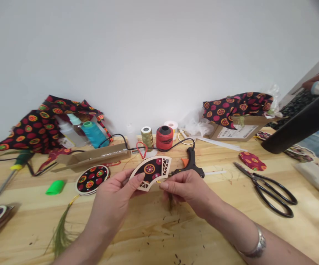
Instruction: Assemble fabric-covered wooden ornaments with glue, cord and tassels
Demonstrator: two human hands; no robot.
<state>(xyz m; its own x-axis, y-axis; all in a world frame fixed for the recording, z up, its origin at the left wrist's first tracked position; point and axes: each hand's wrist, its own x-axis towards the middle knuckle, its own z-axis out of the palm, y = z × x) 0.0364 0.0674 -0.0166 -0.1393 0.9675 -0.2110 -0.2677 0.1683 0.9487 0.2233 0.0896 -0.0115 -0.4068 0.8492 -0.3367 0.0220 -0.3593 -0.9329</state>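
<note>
Entry: one fan-shaped ornament (149, 170), pale pierced frame with a dark patterned fabric panel and a red hanging loop (142, 149) at its top; held just above the wooden tabletop (137, 230), between the two hands.

Step in hand: we judge it to be work on a tassel (171, 204) at the ornament's inner curved edge. We see its yellow tie close to that edge; whether it is already fastened we cannot tell. In our judgement, the next move calls for a steady frame and a fine pinch on the tie.

Left hand (114, 195): thumb on the front of the fan's left part, fingers behind, closed to the thickness of the piece.

Right hand (194, 189): thumb and forefinger drawn together at the yellow tie, the other fingers curled; olive strands hang below, blurred.

Also listed: a black glue gun (192, 162) lying beyond the right hand; black-handled scissors (271, 193) to its right, blades parted; a round ornament (92, 179) beside the left hand, with an olive tassel (61, 235) trailing toward us.
</note>
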